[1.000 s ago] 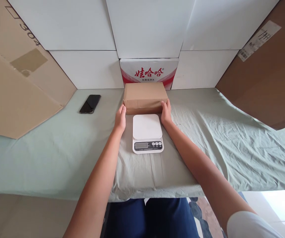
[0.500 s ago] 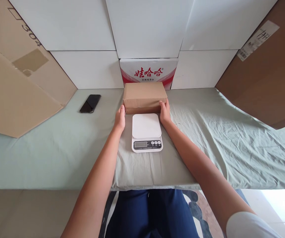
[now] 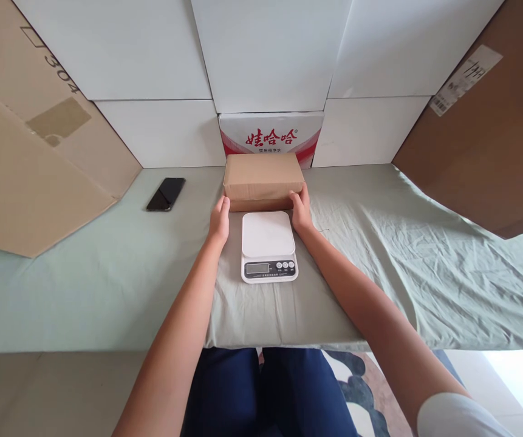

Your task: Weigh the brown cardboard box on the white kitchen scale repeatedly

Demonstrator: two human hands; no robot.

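A closed brown cardboard box (image 3: 263, 176) sits at the back middle of the cloth, with a hand at each end. My left hand (image 3: 220, 220) presses against its left side near the front corner, thumb up. On the opposite side, my right hand (image 3: 300, 207) grips the right front corner, its thumb over the front face and the other fingers along the side. Just in front of the box, between my forearms, lies a white kitchen scale (image 3: 268, 235) with a bare platform. Its display looks blank, with several buttons to the right.
A black smartphone (image 3: 166, 194) lies left of the box. Behind stands a white and red printed carton (image 3: 271, 132) below white panels. Large cardboard sheets flank the table at left (image 3: 37, 182) and right (image 3: 484, 139). Green-grey cloth (image 3: 106, 273) covers the table.
The view has tilted slightly, so the scene sits a little lower in the frame. Both hands keep their hold on the box, which stays in place before the scale.
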